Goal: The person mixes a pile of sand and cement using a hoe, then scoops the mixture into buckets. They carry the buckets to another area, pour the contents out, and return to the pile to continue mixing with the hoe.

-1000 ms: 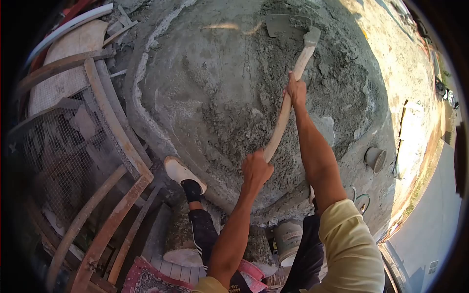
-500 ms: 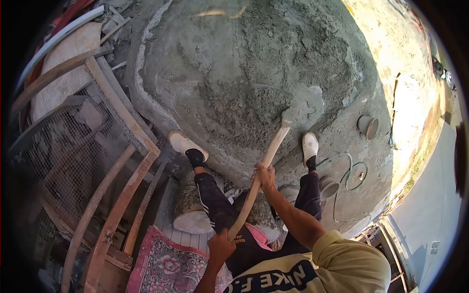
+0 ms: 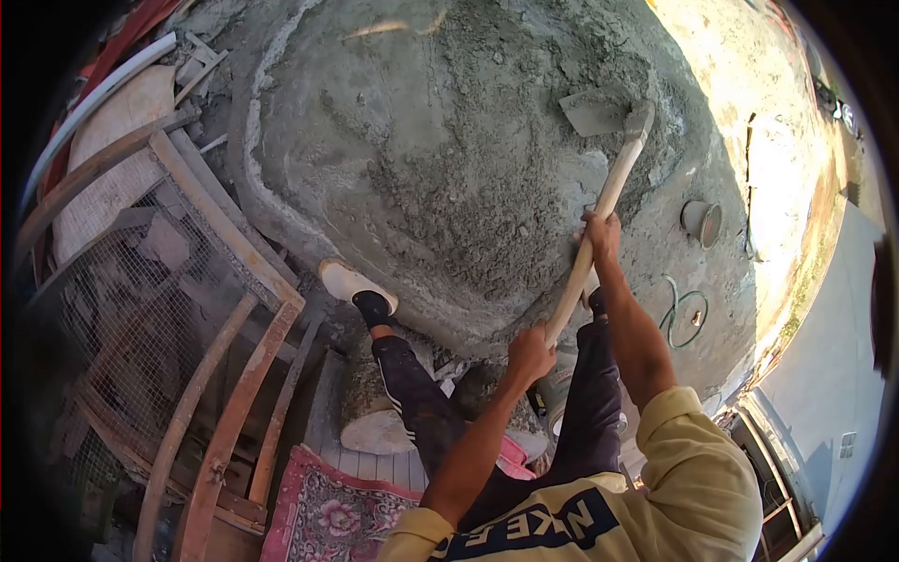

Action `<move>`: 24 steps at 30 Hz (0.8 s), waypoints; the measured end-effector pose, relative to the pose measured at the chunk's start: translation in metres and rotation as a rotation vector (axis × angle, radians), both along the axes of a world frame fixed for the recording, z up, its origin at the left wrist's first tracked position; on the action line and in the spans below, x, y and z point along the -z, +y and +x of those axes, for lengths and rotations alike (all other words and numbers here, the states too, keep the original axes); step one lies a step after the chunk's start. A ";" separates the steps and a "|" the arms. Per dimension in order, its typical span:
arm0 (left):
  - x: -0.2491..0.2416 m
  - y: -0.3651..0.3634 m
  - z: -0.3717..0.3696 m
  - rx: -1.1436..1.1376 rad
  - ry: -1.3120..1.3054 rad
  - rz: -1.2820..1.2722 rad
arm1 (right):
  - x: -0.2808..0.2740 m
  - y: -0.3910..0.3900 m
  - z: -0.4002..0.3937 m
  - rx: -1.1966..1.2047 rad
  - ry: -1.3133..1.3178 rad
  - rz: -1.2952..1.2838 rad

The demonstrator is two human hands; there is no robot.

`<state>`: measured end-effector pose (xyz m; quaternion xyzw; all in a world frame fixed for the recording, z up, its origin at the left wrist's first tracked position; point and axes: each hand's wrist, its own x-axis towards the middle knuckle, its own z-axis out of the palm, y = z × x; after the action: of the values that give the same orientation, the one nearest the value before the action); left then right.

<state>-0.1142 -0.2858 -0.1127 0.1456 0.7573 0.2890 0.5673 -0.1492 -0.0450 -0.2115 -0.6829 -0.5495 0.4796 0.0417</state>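
Both of my hands hold the pale wooden handle (image 3: 621,178) of a hoe. My left hand (image 3: 531,354) is wrapped round its lower end, near my knees. Farther up the shaft, my right hand (image 3: 601,236) grips it closed, just above my right shoe. The wide metal blade (image 3: 597,110) rests at the upper right of a grey, wet-looking mix (image 3: 478,197) spread on the ground. Lumpy, coarse material covers the middle of that mix, and smoother paste lies to its left.
Wooden frames with wire mesh (image 3: 122,318) stand at the left. A bucket (image 3: 701,223) and a green hose (image 3: 676,309) lie at the right. A patterned pink rug (image 3: 332,515) is below. My left shoe (image 3: 351,283) stands at the mix's near edge.
The hoe blade has moved up and right, away from my feet. Both hands have moved forward and right with the handle, and the blade's broad face now shows.
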 end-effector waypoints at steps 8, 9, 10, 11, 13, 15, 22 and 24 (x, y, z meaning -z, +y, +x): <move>-0.012 -0.090 -0.050 -0.074 -0.019 -0.147 | 0.065 -0.092 0.009 -0.088 -0.342 -0.340; -0.031 -0.129 -0.044 -0.064 0.013 -0.158 | 0.065 -0.143 0.021 -0.086 -0.236 -0.325; -0.054 -0.160 -0.042 -0.080 0.020 -0.190 | 0.056 -0.184 0.024 -0.011 -0.203 -0.376; -0.074 -0.186 -0.039 -0.084 0.041 -0.192 | 0.013 -0.207 0.010 0.026 -0.149 -0.473; -0.118 -0.216 -0.037 -0.094 0.019 -0.229 | -0.019 -0.244 0.019 0.107 -0.016 -0.449; -0.158 -0.234 -0.035 -0.102 -0.004 -0.262 | -0.079 -0.261 0.013 0.182 -0.061 -0.547; -0.270 -0.281 -0.036 -0.137 0.023 -0.359 | -0.193 -0.307 0.007 0.410 -0.027 -0.721; -0.272 -0.270 -0.044 -0.079 0.060 -0.377 | -0.174 -0.302 0.005 0.397 -0.066 -0.742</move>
<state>-0.1582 -0.5559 0.1589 0.0157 0.8198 0.1598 0.5498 -0.1447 -0.3468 -0.0375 -0.7591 -0.1984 0.6055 -0.1332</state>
